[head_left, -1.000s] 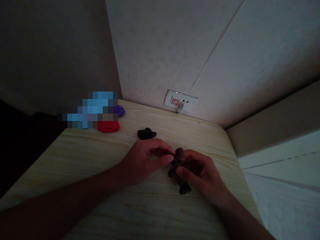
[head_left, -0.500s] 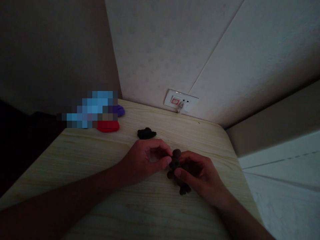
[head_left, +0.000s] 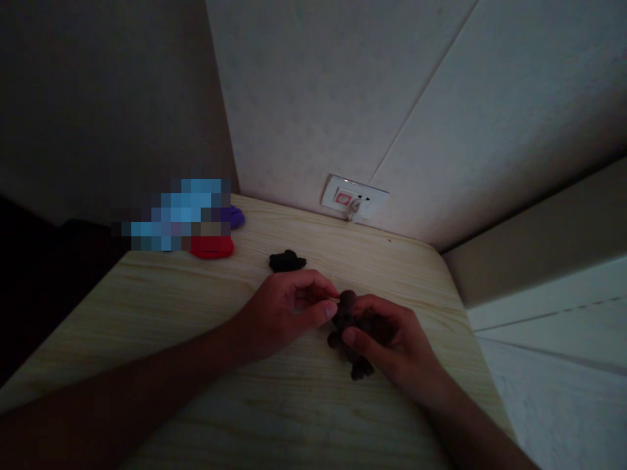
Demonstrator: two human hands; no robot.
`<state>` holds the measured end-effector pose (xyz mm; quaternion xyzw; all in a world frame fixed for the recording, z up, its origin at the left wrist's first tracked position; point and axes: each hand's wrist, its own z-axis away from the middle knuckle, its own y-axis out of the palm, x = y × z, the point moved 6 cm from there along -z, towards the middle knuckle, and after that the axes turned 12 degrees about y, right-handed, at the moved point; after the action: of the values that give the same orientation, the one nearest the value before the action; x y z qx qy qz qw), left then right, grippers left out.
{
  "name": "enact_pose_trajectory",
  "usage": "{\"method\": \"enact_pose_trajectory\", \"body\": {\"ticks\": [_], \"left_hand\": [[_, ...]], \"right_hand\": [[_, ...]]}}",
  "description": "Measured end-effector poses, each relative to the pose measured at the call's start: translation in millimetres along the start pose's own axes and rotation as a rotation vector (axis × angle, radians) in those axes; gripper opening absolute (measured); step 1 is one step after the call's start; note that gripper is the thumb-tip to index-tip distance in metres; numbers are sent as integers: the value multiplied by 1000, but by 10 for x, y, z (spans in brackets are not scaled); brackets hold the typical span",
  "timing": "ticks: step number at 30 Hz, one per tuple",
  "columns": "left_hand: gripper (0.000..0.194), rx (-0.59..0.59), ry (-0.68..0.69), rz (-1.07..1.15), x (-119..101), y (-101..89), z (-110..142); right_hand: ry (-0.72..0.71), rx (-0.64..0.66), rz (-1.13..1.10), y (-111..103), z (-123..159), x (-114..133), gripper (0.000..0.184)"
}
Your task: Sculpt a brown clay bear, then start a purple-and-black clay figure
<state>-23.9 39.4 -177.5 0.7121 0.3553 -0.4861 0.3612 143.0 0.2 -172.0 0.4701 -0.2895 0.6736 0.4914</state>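
Note:
A small dark brown clay figure [head_left: 347, 318], shaped like a bear with a round ear and stubby limbs, is held above the wooden table. My right hand [head_left: 392, 336] is closed round its body from the right, the thumb lying across its front. From the left, the thumb and forefinger of my left hand [head_left: 289, 307] pinch at the side of its head. Whether something tiny sits between those fingertips is too dark to see. Just beyond my left hand, a lump of black clay [head_left: 287, 261] lies on the table.
The pale wood-grain table [head_left: 235, 405] ends at a wall with a socket plate [head_left: 355, 198] and a plug [head_left: 353, 209] in it. At the back left lie a red piece [head_left: 212, 247], a purple piece [head_left: 236, 217] and a blurred-out blue item [head_left: 181, 212].
My left fingertips and the figure's head have shifted very slightly. My right hand keeps its hold, and the other things stay where they were.

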Motion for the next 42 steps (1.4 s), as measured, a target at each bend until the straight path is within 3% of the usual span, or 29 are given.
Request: {"method": "enact_pose_trajectory", "body": {"ticks": [5,17,28,42], "left_hand": [[8,10,3,-59,-50,10,-11],[11,25,44,-102,-82,7,-19],[22,9,-52,-76,-16,21,-7],[16,-43,-43,-133,-59,10,-27]], "right_hand": [[24,2,5,19,-7,2,24],[55,7,17,37,0,15,26],[30,28,21,80,6,26,22],[29,18,39,105,12,34,20]]}}
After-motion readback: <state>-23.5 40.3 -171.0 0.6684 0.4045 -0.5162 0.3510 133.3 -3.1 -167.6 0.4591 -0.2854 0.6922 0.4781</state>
